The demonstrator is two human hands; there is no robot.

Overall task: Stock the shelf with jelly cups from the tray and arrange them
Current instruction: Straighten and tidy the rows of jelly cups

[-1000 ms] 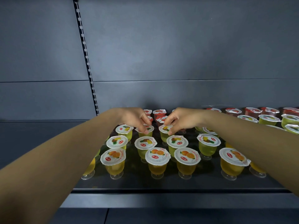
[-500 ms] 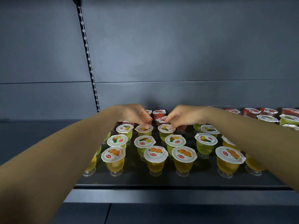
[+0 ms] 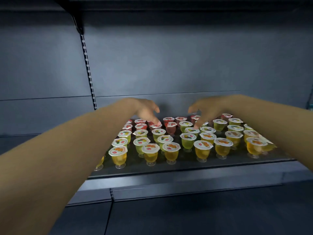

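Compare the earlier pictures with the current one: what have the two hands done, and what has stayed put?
Both hands have lifted and spread apart. The left hand and right hand, earlier pinching at lids mid-shelf, now hover with loose fingers, fingertips just at the lids. The jelly cups remain upright in rows on the shelf.

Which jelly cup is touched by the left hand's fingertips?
The red jelly cup in the back rows, under the left hand. Its lid meets the fingertips; neighbouring cups stand untouched.

Clear glossy plastic jelly cups (image 3: 171, 153) with white printed foil-like lids stand on a smooth, matt dark-grey metal shelf (image 3: 186, 177).
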